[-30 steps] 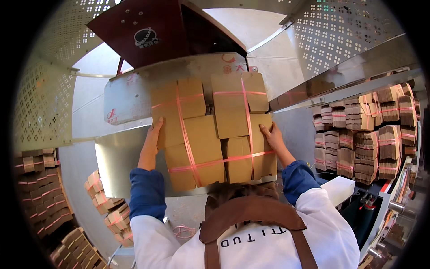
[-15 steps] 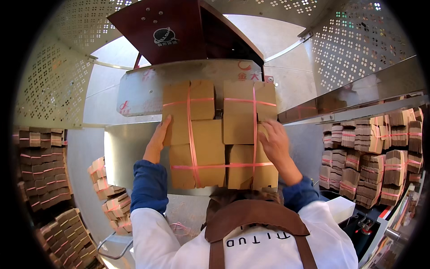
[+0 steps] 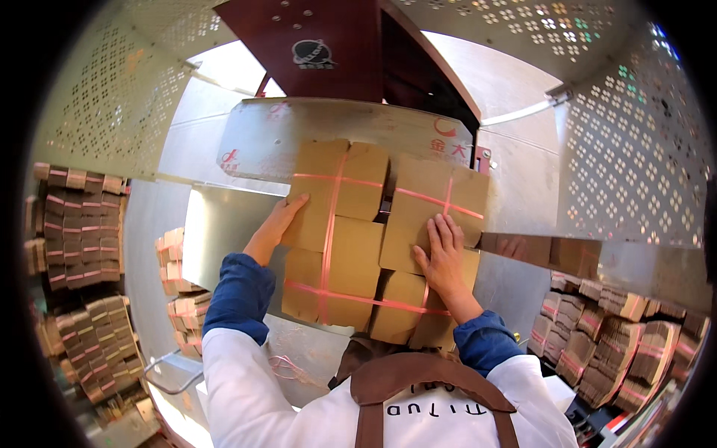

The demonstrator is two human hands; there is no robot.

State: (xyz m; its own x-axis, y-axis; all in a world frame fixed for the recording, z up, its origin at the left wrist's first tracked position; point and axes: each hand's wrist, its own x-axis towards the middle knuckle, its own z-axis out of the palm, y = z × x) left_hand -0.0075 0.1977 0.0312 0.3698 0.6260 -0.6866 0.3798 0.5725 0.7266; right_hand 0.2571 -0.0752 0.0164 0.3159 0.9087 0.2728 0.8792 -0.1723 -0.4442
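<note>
A bundle of flat brown cardboard pieces (image 3: 351, 246), tied crosswise with pink plastic straps, lies on a shiny metal machine table (image 3: 216, 239) in front of me. My left hand (image 3: 280, 220) grips the bundle's left edge, fingers curled over the top. My right hand (image 3: 442, 254) lies flat on the bundle's right half, fingers spread, pressing down on it. Both forearms wear blue sleeves under white ones.
A dark red machine housing (image 3: 336, 45) rises behind a curved metal guard (image 3: 328, 123). Perforated metal panels (image 3: 635, 142) stand left and right. Stacks of strapped cardboard bundles fill the left side (image 3: 75, 246), the lower right (image 3: 620, 343) and beside the table (image 3: 179, 284).
The bundle has slid away from me toward the guard. My right hand has moved from the bundle's right edge onto its top surface; my left hand stays on the left edge.
</note>
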